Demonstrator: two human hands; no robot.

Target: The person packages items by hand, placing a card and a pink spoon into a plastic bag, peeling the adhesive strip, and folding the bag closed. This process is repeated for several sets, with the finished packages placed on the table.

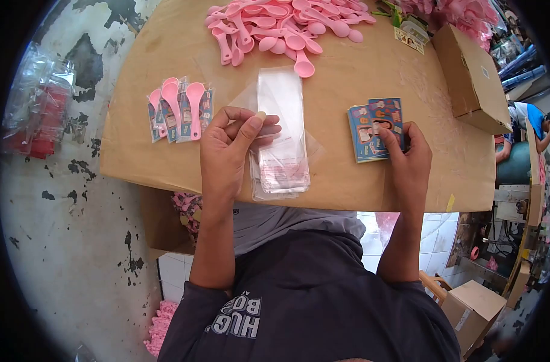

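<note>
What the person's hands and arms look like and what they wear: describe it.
The left hand and right hand are ungloved, with no ring or watch visible. Short, dark sleeves leave the forearms bare. They belong to a dark shirt with pale-outlined block lettering on its front.

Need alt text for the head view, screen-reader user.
A person's right hand holds blue printed cards while the left hand, thumb against fingers, is over a stack of clear plastic bags. Pink spoons lie heaped across the brown table; at left, three pink spoons lie with cards, apparently bagged.
</note>
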